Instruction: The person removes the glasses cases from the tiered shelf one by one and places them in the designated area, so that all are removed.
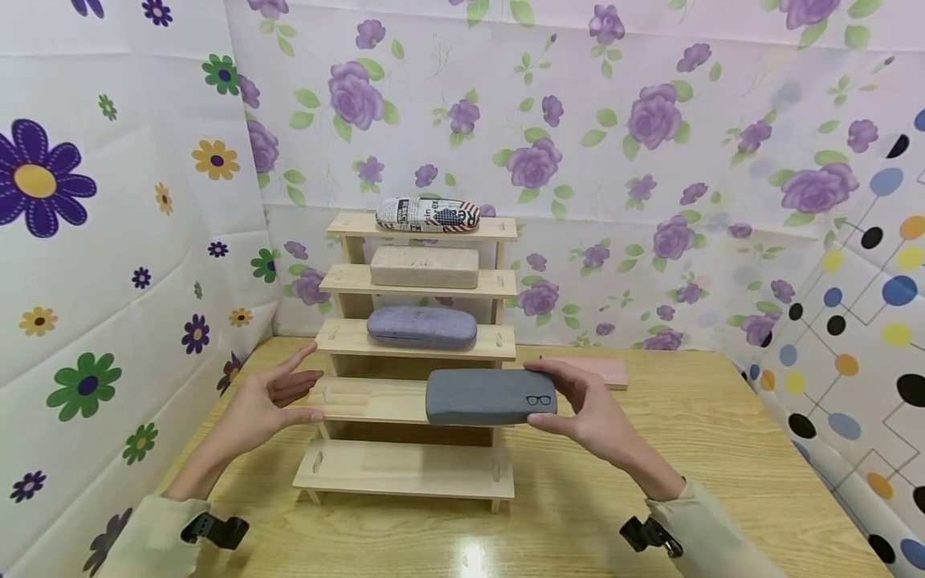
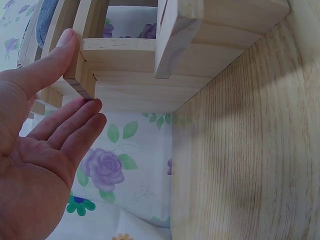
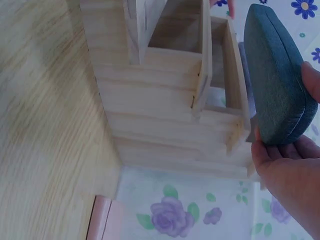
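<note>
In the head view, both forearms reach in from the lower corners, beige sleeves (image 1: 159,534) pulled back and a black band (image 1: 215,530) at each wrist. The left hand (image 1: 263,405) stands at the left end of the second shelf from the bottom (image 1: 372,400) of a wooden rack (image 1: 405,467), its fingers stretched and the thumb parted from them, grasping nothing. The right hand (image 1: 596,413) pinches the right end of a grey glasses case (image 1: 480,397), thumb at the lower front edge and fingers at the upper back; the case lies level across the right part of that shelf. In the left wrist view, the palm is turned to the rack, thumb above the board's end and fingertips below; whether they touch it is hard to tell. In the right wrist view, the fingers and thumb grip the case, which is clear of the boards.
</note>
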The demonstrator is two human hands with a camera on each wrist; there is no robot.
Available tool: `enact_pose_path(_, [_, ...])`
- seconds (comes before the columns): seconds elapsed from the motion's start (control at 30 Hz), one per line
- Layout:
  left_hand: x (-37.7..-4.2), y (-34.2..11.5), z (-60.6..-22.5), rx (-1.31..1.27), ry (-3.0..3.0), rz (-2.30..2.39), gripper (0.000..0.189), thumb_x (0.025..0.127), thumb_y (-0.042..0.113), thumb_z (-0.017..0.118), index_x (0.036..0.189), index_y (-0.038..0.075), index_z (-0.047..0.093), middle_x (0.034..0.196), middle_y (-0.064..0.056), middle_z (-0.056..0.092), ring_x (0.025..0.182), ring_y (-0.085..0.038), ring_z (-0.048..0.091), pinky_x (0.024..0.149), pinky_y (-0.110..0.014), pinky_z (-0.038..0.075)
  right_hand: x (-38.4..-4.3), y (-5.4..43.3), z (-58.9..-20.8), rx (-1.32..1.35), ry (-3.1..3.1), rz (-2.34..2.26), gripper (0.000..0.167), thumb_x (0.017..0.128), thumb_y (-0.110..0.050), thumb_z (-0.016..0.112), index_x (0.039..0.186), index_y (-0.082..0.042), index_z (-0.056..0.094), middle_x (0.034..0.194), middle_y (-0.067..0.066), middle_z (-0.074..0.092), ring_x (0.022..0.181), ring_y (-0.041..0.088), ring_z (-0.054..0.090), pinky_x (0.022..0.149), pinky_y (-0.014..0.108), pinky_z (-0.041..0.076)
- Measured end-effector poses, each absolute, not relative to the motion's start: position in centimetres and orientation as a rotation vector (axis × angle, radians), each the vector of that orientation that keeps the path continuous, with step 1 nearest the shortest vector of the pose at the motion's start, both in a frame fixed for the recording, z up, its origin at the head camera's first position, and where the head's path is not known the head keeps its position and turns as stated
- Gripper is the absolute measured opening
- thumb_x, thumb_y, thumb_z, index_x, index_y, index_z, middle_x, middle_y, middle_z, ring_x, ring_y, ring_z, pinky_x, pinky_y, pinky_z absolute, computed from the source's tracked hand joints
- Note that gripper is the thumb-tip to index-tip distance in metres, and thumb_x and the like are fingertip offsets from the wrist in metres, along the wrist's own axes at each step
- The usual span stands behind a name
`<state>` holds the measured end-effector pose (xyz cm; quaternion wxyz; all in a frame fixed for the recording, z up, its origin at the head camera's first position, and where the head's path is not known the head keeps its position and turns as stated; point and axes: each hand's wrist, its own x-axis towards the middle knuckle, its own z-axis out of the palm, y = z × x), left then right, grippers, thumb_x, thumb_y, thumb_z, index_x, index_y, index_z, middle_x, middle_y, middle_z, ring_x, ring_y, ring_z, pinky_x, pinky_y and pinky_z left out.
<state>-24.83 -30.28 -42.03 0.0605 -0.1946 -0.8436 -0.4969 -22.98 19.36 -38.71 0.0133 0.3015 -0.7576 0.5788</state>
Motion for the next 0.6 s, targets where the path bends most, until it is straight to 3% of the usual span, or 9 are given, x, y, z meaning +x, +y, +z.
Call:
enact_pose_path(0.3, [-24.9,-30.3,-42.1,-0.600,-2.546,-1.498,0.100,0.083,0.010,0.091,0.166,0.023,0.037,0.138,-0.023,0.065,0.128,-0.040,0.060,0.099,-0.030,0.057,-23.3,21.9,-37.8,1.048,-2.287,1.745,0.062,0.091,0.008,0.079,0.148,0.000,0.057,0.144,0.020,0.059,0.123,0.024,0.062,0.103,0.025,0.053])
enact_pose_path(0.6, [-24.9,-30.3,-42.1,-0.603,-2.542,-1.501,0.100,0.083,0.010,0.092,0.166,0.023,0.038,0.137,-0.023,0.066,0.128,-0.039,0.061,0.100,-0.034,0.057,-23.2,25.3,-37.4,0.963,-2.346,1.762,0.062,0.095,0.006,0.075,0.152,-0.002,0.053,0.149,0.024,0.052,0.126,0.020,0.060,0.096,0.025,0.056])
